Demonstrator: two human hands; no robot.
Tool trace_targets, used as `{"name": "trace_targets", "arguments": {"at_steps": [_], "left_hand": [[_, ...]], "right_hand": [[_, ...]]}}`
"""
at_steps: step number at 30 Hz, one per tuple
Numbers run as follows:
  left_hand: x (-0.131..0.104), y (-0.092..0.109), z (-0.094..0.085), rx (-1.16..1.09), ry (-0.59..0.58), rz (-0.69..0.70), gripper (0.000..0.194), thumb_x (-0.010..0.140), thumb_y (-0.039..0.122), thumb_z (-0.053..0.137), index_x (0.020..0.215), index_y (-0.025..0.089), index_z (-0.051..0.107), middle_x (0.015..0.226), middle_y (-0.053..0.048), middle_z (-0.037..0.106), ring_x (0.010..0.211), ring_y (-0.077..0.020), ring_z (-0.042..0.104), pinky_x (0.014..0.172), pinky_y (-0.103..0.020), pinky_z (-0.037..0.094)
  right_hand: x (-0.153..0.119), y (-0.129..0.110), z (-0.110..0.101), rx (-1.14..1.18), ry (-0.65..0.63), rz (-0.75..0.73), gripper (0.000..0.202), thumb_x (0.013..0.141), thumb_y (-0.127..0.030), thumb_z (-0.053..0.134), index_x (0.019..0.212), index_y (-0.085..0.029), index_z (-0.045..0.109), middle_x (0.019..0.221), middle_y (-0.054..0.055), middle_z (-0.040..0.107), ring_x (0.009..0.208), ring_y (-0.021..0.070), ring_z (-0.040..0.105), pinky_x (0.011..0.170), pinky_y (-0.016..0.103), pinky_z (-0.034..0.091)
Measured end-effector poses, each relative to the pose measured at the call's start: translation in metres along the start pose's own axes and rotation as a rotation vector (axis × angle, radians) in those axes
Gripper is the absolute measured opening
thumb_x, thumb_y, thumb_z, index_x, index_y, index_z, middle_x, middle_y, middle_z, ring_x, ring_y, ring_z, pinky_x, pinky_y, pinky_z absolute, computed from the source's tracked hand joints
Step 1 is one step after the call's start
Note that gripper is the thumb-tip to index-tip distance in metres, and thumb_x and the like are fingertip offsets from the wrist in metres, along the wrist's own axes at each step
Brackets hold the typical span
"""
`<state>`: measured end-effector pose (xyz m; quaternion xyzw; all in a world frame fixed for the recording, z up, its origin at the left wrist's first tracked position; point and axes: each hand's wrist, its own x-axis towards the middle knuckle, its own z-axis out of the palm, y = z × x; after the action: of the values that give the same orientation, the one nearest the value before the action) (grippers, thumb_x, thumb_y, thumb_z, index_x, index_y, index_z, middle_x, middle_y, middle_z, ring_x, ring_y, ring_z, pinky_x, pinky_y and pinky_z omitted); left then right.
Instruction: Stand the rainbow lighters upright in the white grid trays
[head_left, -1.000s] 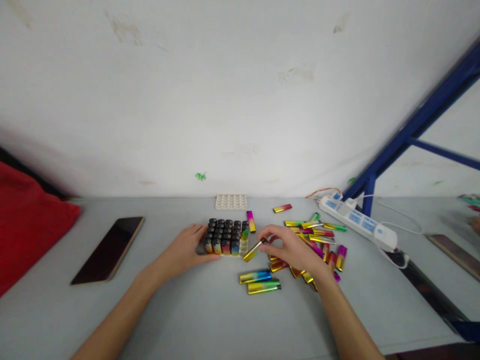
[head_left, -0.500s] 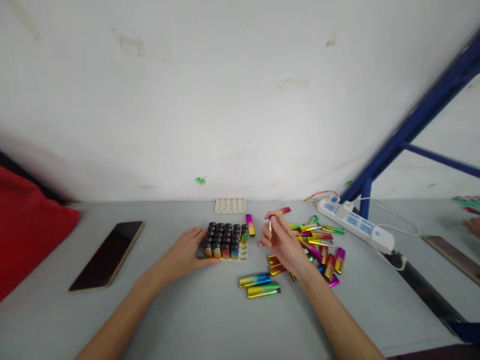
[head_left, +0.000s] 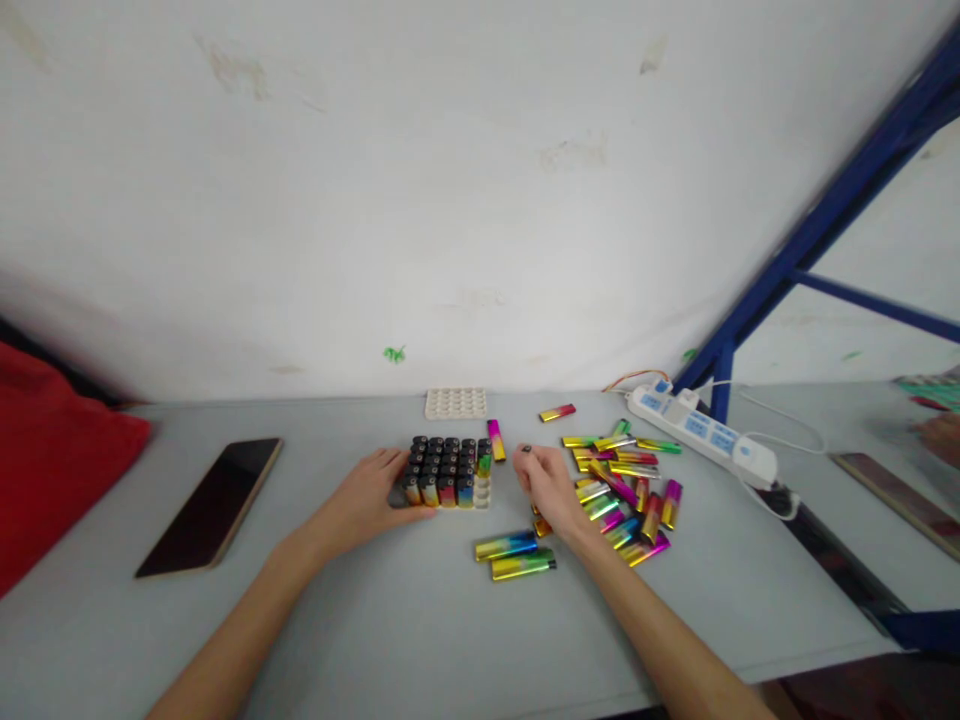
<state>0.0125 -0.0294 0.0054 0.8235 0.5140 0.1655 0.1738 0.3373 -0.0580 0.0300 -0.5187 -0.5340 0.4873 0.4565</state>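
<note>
A white tray (head_left: 482, 497) holds rows of upright lighters (head_left: 444, 470) with black tops and shiny coloured bodies. In its right-hand column, front pockets show bare. My left hand (head_left: 373, 493) is closed round the tray's left side, thumb along the front edge. To the right of the tray, my right hand (head_left: 547, 480) is closed in a fist around a lighter (head_left: 526, 449); only its dark top shows above the fingers. Nearest to the right hand lie a blue-and-yellow lighter (head_left: 504, 545), a green-and-yellow lighter (head_left: 523, 565) and a pink-and-yellow lighter (head_left: 496, 440).
A pile of loose lighters (head_left: 616, 490) lies right of my right hand. Behind stands a second white tray (head_left: 456, 403) by the wall. A phone (head_left: 214, 505) and red cloth (head_left: 56, 450) are at left, a power strip (head_left: 701, 432) and blue frame (head_left: 750, 320) at right.
My right hand has turned and closed over the lighter, which stuck out from its fingertips before. The left hand keeps its hold on the tray. The view has shifted slightly.
</note>
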Motion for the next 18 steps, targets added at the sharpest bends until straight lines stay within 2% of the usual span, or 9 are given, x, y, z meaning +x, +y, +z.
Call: {"name": "trace_targets", "arguments": {"at_steps": [3,6,9,15,18], "left_hand": [[0.0006,0.0028,-0.0028,-0.012,-0.034,0.02,0.06,0.092,0.07,0.094,0.131,0.025,0.083,0.141,-0.015,0.088,0.133,-0.0425,0.082,0.12,-0.055,0.064],[0.0012,0.0038,-0.0031,0.003,-0.021,0.002,0.061,0.088,0.071,0.096,0.128,0.027,0.083,0.139,-0.014,0.089,0.132,-0.0427,0.082,0.12,-0.054,0.065],[0.0009,0.0042,-0.0028,0.001,-0.011,0.005,0.062,0.088,0.07,0.097,0.13,0.027,0.084,0.141,-0.014,0.089,0.135,-0.0426,0.082,0.123,-0.053,0.064],[-0.0008,-0.0014,-0.0007,-0.023,0.017,0.031,0.063,0.087,0.071,0.099,0.131,0.028,0.085,0.137,-0.015,0.09,0.132,-0.0423,0.082,0.119,-0.052,0.065],[-0.001,-0.0056,0.0019,-0.022,0.032,0.035,0.064,0.086,0.072,0.099,0.131,0.029,0.085,0.135,-0.013,0.09,0.13,-0.042,0.083,0.118,-0.051,0.066]], "right_hand": [[-0.0011,-0.0007,0.0019,-0.106,0.007,-0.072,0.052,0.093,-0.071,0.059,0.064,-0.032,0.042,0.061,-0.005,0.039,0.061,0.0152,0.037,0.06,0.032,0.029],[-0.0031,-0.003,0.0027,-0.198,0.048,-0.138,0.053,0.097,-0.075,0.058,0.07,-0.031,0.045,0.066,-0.006,0.041,0.065,0.0162,0.041,0.064,0.033,0.032],[-0.0042,-0.0041,0.0014,-0.252,0.05,-0.184,0.057,0.102,-0.078,0.056,0.073,-0.03,0.046,0.067,-0.006,0.04,0.067,0.0166,0.041,0.066,0.033,0.032],[-0.0016,0.0026,-0.0034,-0.326,0.03,-0.189,0.048,0.102,-0.066,0.052,0.07,-0.032,0.041,0.063,-0.005,0.041,0.064,0.0169,0.042,0.065,0.033,0.03],[-0.0007,0.0033,-0.0039,-0.349,0.004,-0.203,0.047,0.104,-0.065,0.051,0.073,-0.031,0.041,0.063,-0.006,0.042,0.063,0.0167,0.043,0.065,0.033,0.029]]}}
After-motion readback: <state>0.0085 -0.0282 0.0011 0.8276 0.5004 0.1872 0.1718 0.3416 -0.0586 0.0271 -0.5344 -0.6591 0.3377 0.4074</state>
